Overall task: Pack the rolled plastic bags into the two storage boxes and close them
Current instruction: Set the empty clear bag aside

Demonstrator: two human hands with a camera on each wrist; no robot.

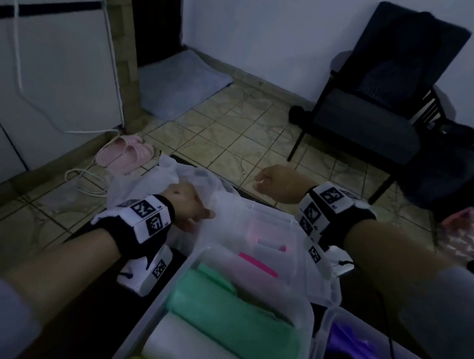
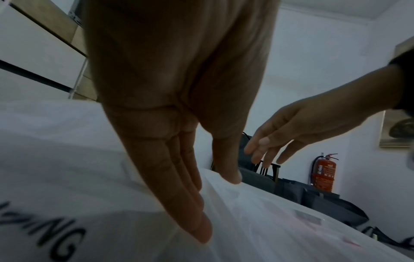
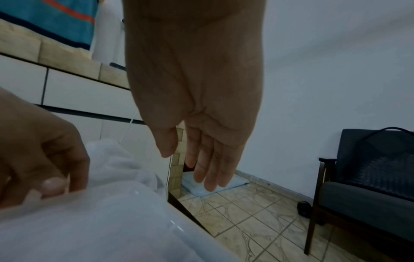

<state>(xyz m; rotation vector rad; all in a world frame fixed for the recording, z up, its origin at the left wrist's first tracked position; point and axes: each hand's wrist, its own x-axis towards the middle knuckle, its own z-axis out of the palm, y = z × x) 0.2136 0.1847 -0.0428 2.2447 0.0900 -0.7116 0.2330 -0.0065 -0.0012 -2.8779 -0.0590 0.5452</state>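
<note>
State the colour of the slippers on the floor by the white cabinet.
Pale pink. The slippers show best in the head view, beside a white cable.

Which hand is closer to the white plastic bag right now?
Left. The left hand rests its fingers on the white plastic bag; the right hand hangs open in the air beside it, touching nothing.

I see a dark table carrying two clear storage boxes; a white plastic bag lies just beyond the left box.
</note>
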